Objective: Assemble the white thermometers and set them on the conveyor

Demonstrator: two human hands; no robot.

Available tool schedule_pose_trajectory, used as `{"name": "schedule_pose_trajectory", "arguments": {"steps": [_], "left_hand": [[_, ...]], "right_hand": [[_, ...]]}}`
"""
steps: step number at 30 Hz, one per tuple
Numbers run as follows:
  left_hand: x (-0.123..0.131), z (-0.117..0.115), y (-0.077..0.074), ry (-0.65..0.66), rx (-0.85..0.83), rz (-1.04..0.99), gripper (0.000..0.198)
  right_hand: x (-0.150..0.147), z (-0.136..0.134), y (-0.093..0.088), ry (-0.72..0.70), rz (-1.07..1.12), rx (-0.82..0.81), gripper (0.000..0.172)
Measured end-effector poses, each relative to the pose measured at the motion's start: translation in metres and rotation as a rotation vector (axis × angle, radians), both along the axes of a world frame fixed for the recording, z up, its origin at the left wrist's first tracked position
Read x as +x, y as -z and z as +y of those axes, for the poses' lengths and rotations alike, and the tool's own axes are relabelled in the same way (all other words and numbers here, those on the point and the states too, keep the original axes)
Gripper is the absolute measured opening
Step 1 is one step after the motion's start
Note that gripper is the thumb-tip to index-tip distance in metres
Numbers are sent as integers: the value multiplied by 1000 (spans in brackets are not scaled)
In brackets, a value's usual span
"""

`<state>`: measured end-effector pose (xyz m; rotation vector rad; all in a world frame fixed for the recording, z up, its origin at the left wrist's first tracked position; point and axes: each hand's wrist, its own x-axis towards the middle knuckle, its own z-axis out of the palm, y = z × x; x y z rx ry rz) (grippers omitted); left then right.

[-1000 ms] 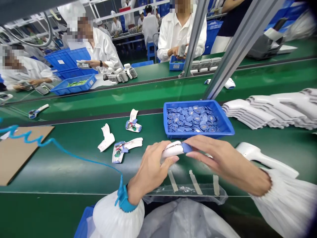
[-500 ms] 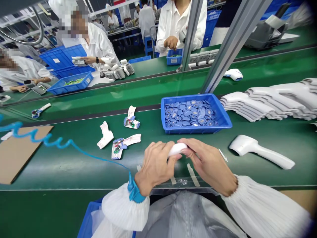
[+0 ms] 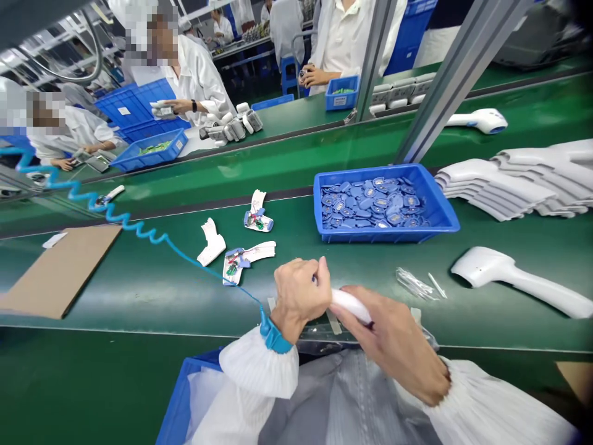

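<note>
Your left hand (image 3: 302, 289) was curled around one end of the white casing (image 3: 351, 305), your right hand (image 3: 396, 337) wrapped around the other, above the bench (image 3: 162, 315) near its edge. Ahead, a blue tray (image 3: 389, 236) held piled blue pieces (image 3: 365, 203); beyond, leftward, a blue bin (image 3: 148, 162) held green parts (image 3: 155, 148).

Factory floor, open hall behind. Green desk (image 3: 157, 287) in front, glossy, overhead light smearing pale reflections on it. Dark rail (image 3: 296, 193) along its back edge, then a green lane (image 3: 278, 148), then a second green bench (image 3: 301, 114). Two slanting metal posts: narrower one (image 3: 377, 55) left, wider one (image 3: 456, 80) right. Blue crates (image 3: 134, 102) back left, stacked blue bins (image 3: 405, 43) back right. Blue stool (image 3: 290, 73) near mid-rear. Floor (image 3: 252, 83) back there reads near-black. Background upper left is cluttered, details too small.
</note>
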<state>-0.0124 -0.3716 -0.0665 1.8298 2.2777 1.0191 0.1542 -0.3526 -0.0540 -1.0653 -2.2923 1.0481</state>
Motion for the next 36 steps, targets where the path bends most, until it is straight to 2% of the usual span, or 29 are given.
{"name": "schedule_pose_trajectory", "arguments": {"steps": [2, 4, 6, 7, 8, 9, 10, 13, 15, 17, 19, 23, 25, 26, 29, 36], "left_hand": [[-3, -8, -6, 43, -34, -100, 46], [-3, -19, -6, 78, 24, -230, 35], [-1, -27, 1, 4, 150, -388, 36], [1, -28, 7, -79, 201, -462, 42], [3, -26, 13, -179, 234, -518, 48], [5, -22, 18, -274, 256, -546, 52], [6, -16, 22, -339, 261, -546, 54], [7, 5, 28, -349, 231, -443, 53], [5, 16, 27, -331, 188, -365, 53], [2, 22, 23, -332, 150, -338, 53], [-3, 20, 19, -273, 114, -432, 52], [-14, -2, 18, 112, -38, -912, 26], [-18, -16, 20, 243, -123, -1050, 44], [-20, -22, 21, 270, -156, -1062, 48], [-28, -33, 18, 291, -218, -989, 41], [-42, -40, -14, 411, -254, -944, 34]], "right_hand": [[2, 5, 0, 59, 2, -207, 36], [3, 14, 3, 143, -9, -593, 49], [2, 22, 7, 195, -17, -973, 54], [1, 24, 11, 179, -24, -1074, 54], [-1, 25, 14, 137, -30, -1075, 53], [-3, 23, 17, 86, -38, -970, 49], [-5, 20, 19, 26, -56, -793, 45], [-10, 4, 26, -110, -170, -198, 32], [-13, -4, 29, -144, -264, -13, 33], [-13, -6, 31, -146, -287, 43, 34], [-9, -2, 31, -144, -237, 15, 34], [6, 13, 29, -113, -110, -211, 37], [13, 19, 30, -89, -87, -332, 40], [16, 21, 30, -82, -85, -386, 43], [18, 24, 31, -86, -93, -487, 51], [11, 27, 30, -13, -74, -558, 62]]}}
